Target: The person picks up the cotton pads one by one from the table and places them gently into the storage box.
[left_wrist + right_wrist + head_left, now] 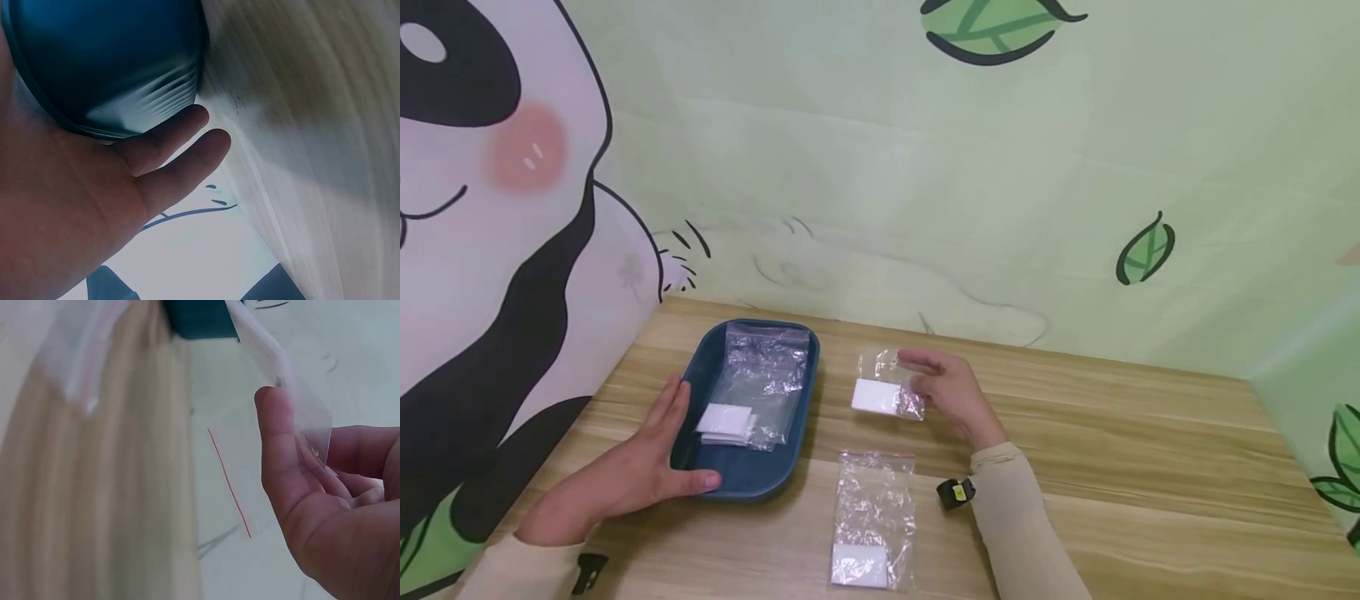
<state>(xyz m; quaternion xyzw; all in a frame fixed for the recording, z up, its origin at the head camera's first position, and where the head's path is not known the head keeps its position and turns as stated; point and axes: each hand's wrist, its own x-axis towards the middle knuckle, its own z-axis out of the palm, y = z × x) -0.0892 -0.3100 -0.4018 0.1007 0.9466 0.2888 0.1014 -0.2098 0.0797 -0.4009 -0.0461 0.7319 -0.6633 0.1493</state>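
My right hand pinches a clear zip bag at its right edge, thumb on one face and fingers on the other in the right wrist view. A white card-like rectangle lies inside the bag, and a red line marks its zip edge. My left hand lies along the left side of a dark blue tray, fingers straight against its outer wall and thumb over the near rim. Overlapping clear bags with white rectangles lie in the tray.
Another clear zip bag with a white rectangle lies on the wood-grain table, right of the tray's near end. Behind the table stands a green wall covering with a panda and leaves. Both wrists wear black straps.
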